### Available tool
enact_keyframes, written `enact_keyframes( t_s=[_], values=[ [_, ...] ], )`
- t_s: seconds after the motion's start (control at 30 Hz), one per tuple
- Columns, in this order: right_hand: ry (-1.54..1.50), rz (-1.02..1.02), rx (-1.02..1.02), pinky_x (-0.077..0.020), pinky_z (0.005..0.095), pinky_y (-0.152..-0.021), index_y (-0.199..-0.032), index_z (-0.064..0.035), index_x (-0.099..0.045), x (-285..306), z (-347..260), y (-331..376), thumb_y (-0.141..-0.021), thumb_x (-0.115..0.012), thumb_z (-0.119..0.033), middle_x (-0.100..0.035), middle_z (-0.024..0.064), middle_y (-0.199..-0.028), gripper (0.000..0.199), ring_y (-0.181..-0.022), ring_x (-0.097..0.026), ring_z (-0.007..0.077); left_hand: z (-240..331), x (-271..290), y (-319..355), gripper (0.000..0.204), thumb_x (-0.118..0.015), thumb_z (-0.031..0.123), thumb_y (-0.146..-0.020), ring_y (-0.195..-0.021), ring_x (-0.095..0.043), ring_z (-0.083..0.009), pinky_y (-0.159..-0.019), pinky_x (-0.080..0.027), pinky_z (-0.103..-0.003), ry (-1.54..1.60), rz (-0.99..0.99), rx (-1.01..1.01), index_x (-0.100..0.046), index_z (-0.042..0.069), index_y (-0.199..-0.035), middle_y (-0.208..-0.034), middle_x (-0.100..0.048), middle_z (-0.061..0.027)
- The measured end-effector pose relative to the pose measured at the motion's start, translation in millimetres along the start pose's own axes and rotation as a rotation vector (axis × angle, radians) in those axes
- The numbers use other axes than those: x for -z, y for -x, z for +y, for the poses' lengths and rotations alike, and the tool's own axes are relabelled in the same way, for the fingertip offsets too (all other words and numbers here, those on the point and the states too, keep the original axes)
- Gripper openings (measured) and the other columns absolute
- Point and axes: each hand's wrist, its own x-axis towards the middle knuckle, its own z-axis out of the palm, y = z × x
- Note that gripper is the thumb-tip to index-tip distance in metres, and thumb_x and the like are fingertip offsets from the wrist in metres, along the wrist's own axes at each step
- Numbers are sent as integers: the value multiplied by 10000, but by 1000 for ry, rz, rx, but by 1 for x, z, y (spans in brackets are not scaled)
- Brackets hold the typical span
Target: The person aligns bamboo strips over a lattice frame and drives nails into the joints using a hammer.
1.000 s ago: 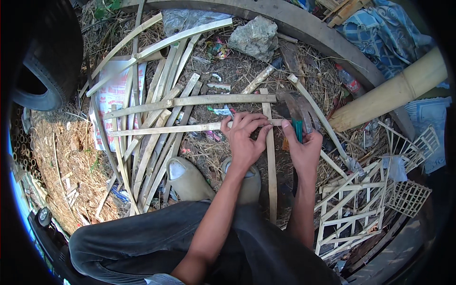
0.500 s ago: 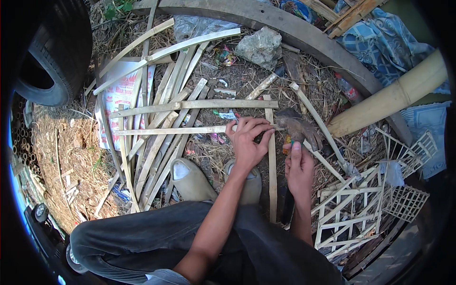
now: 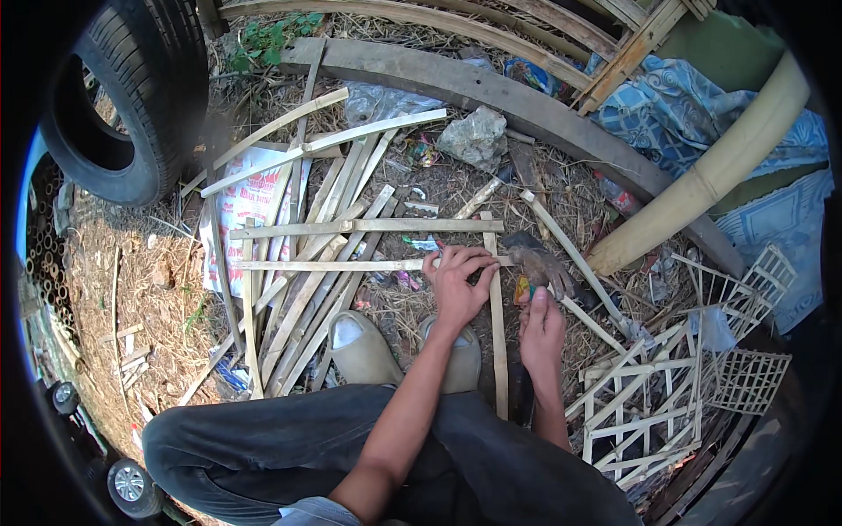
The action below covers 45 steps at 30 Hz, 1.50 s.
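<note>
My left hand is closed round the right end of a bamboo strip, where it crosses an upright strip. Whether its fingertips also pinch a nail is too small to tell. My right hand grips a hammer, its dark, worn metal head beside the end of that crosspiece. Its handle is mostly hidden by the hand. A second crosspiece lies parallel and farther off. At the left, another upright meets both crosspieces.
Loose bamboo strips are heaped at the left. A lattice of thin strips stands at the right, near a thick bamboo pole. A stone, a curved beam and a tyre lie farther off.
The view has shifted, showing more of the far side. Both hands keep their places at the joint, and the hammer head stays close beside the crosspiece's end.
</note>
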Motion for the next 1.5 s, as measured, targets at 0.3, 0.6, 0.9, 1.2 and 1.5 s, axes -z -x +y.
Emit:
enact_keyframes(
  t_s=[0.3,0.6,0.9,1.2,1.5],
  values=[
    [346,-73,251,-422,359,-555,-922,18,-623,-7,-4,12,-1144,-385,-403,-539,55,-645,532,-580,-530,145,-8,-5,5,91,-805,177,-810,-1071,-624,-173,-1066,-265,-426,2,19,-18,-807,147,-896,-1033,-760,58],
    [154,138,130,-446,285,-593,-749,-45,-600,-29,5,-16,-897,-856,-244,-571,-29,-675,357,-644,-527,64,-6,-3,4,80,-824,214,-813,-1043,-624,-164,-1054,-265,-423,29,37,-24,-820,165,-876,-983,-767,61],
    [65,-152,5,-539,337,-713,-913,13,-597,-6,45,-44,-844,-855,-94,-754,134,-812,287,-750,-701,169,-2,-7,-6,88,-813,212,-838,-1052,-626,-152,-1063,-255,-423,19,16,-45,-819,156,-906,-997,-765,51],
    [442,-84,108,-550,460,-751,-1013,46,-690,-22,28,-62,-796,-900,-203,-763,197,-874,392,-826,-736,404,-20,-14,-19,73,-826,200,-830,-1062,-615,-143,-1080,-236,-415,-23,63,-39,-824,163,-892,-1024,-772,61],
    [500,53,167,-513,474,-676,-935,11,-669,-46,25,-39,-743,-933,-185,-726,192,-790,380,-751,-708,416,-27,-9,-10,102,-828,205,-820,-1074,-605,-158,-1084,-240,-418,-68,65,-54,-827,175,-918,-1035,-773,72]
  ],
)
